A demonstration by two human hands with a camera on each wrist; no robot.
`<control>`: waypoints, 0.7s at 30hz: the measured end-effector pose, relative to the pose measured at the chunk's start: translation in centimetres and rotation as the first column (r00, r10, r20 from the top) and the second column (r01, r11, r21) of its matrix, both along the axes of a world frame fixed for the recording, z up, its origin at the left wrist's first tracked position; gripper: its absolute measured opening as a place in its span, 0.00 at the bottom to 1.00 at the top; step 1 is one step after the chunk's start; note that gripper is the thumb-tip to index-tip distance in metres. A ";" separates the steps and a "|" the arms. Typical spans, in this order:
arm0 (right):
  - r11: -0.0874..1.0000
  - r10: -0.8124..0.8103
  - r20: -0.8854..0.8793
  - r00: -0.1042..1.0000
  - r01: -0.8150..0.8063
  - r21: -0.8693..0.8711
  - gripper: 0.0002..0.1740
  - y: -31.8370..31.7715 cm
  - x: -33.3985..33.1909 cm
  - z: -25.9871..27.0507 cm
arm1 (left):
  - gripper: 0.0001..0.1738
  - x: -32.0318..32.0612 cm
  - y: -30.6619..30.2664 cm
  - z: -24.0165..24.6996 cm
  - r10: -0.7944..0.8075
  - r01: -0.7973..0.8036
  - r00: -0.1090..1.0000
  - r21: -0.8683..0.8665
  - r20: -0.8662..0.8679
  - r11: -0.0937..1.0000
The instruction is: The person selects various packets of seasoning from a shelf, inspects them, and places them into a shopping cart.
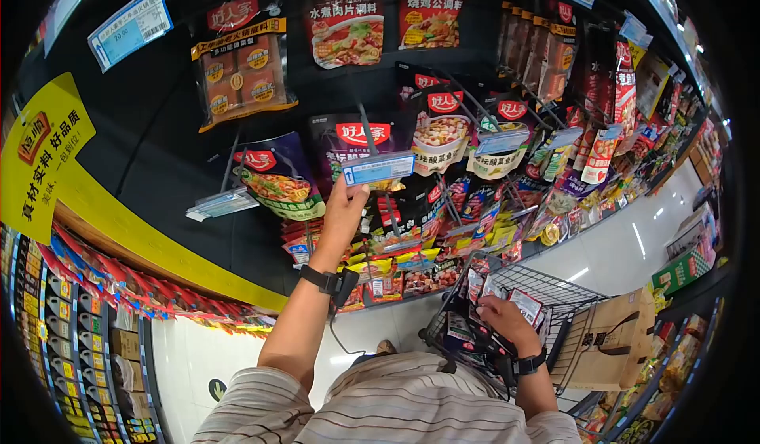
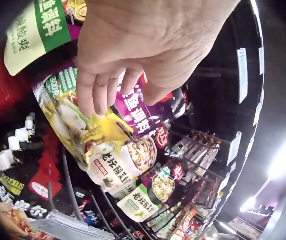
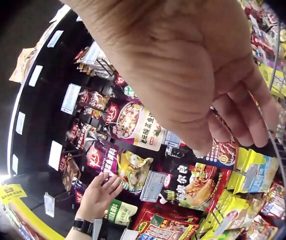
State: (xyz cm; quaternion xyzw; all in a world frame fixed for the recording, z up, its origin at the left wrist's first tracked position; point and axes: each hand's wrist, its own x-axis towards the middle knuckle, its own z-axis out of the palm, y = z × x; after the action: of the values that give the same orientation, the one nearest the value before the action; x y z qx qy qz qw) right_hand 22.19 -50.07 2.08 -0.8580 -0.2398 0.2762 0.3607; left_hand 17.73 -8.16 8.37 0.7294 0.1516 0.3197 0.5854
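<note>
At a hanging display, my left hand [image 1: 342, 221] reaches up behind a price tag [image 1: 378, 169]. Its fingers touch the front of a purple seasoning packet [image 2: 138, 112] with a fish picture; the left wrist view shows them bent downward and apart. The right wrist view also has this left hand [image 3: 99, 199], fingers spread against the purple packet [image 3: 118, 165]. My right hand [image 1: 511, 323] is low over a wire cart [image 1: 566, 278] with dark packets [image 1: 459, 321] in it. Its fingers, loosely bent in the right wrist view, show nothing held.
More packets [image 1: 439, 131] hang on hooks to the right, with yellow bags [image 1: 376, 270] below. A yellow sign [image 1: 47, 151] and a yellow shelf strip [image 1: 158, 242] are at the left. A brown paper bag [image 1: 602, 345] hangs at the cart's right side, above white floor [image 1: 198, 357].
</note>
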 end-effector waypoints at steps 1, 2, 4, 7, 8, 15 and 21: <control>1.000 0.015 0.033 0.999 -0.015 0.009 0.22 0.6 0.1 0.1 | 0.19 0.1 -0.2 0.2 -0.007 0.006 1.000 -0.006 -0.011 1.000; 0.999 0.026 0.065 0.998 -0.027 0.018 0.22 1.1 0.0 0.1 | 0.18 0.6 -0.1 -0.3 -0.018 0.018 1.000 0.017 -0.001 1.000; 0.996 0.045 0.102 0.994 -0.052 0.069 0.22 2.1 -0.3 0.2 | 0.22 0.8 -1.2 0.7 -0.117 0.117 0.990 -0.006 -0.078 0.993; 0.996 0.061 0.069 0.996 -0.066 0.067 0.21 3.5 -0.9 1.5 | 0.25 2.8 -1.4 0.4 -0.231 0.244 0.954 0.050 -0.190 0.968; 0.996 0.060 0.031 0.998 -0.062 0.070 0.20 3.8 -1.0 1.8 | 0.25 3.7 -1.2 0.3 -0.252 0.272 0.938 0.056 -0.240 0.961; 0.995 -0.001 0.055 0.998 -0.004 0.101 0.21 3.3 -1.8 2.0 | 0.33 8.9 0.5 -2.0 -0.096 0.078 0.991 0.188 0.088 0.979; 0.999 -0.004 0.018 1.000 0.004 0.032 0.20 1.5 -0.7 2.6 | 0.35 9.6 0.3 0.2 -0.034 0.028 0.999 0.160 0.036 0.987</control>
State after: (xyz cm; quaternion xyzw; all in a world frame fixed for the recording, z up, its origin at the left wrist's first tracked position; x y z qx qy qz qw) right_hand 21.46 -48.59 4.66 -0.8551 -0.2457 0.2638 0.3727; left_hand 27.34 -7.87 8.55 0.7699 0.1030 0.3355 0.5330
